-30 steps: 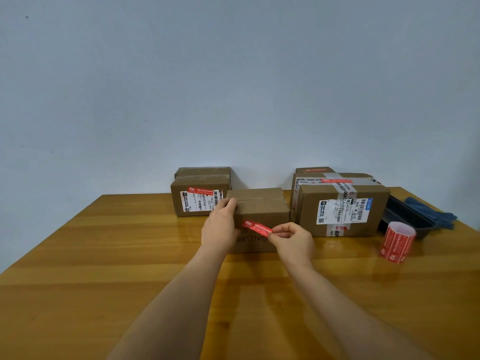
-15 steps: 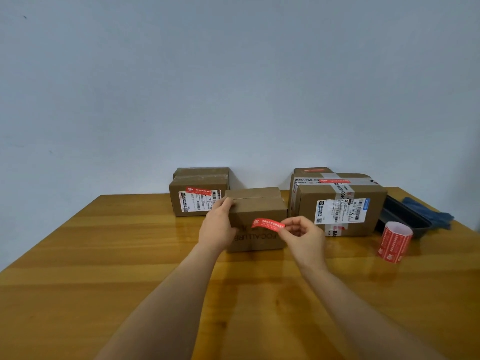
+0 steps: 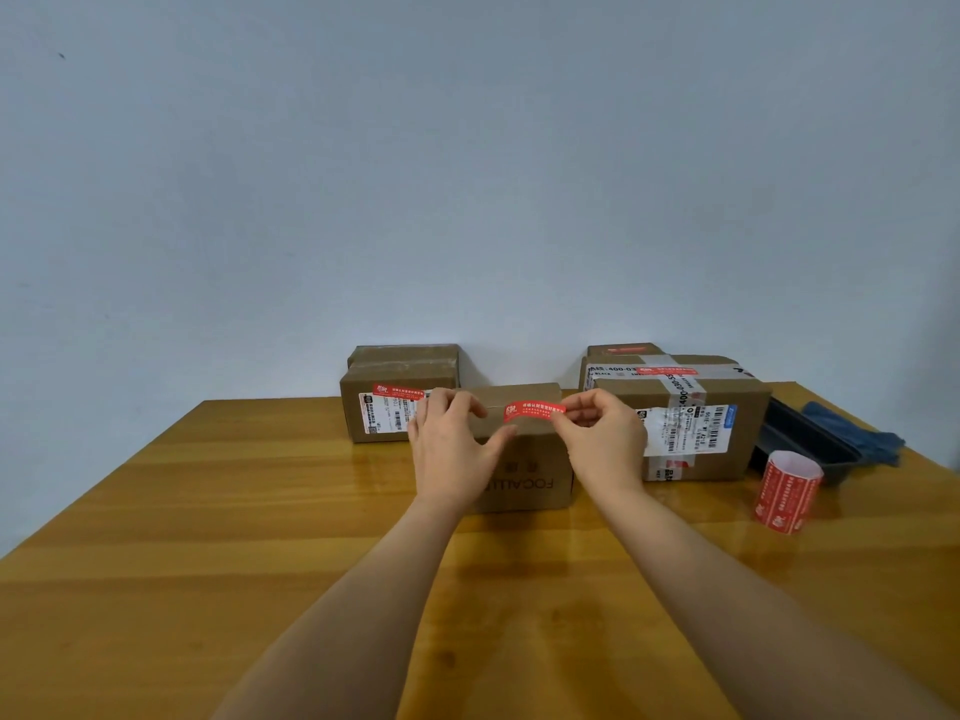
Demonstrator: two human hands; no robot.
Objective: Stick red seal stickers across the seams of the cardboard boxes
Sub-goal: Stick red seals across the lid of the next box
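Note:
A small plain cardboard box [image 3: 535,472] stands on the wooden table [image 3: 208,537] in front of me. My right hand [image 3: 602,441] pinches the right end of a red seal sticker [image 3: 532,410] and holds it level at the box's top front edge. My left hand [image 3: 454,449] grips the box's left end, thumb on the front face and fingers over the top. I cannot tell whether the sticker touches the cardboard.
A labelled box with a red sticker [image 3: 387,415] sits behind left, with another box [image 3: 405,356] behind it. A larger taped box [image 3: 691,423] stands right. A roll of red stickers [image 3: 787,491], a black tray [image 3: 810,444] and a blue cloth [image 3: 857,439] lie at far right.
My right hand has lifted the sticker from the box's front face up to its top front edge and levelled it. My left hand has stayed on the box's left end.

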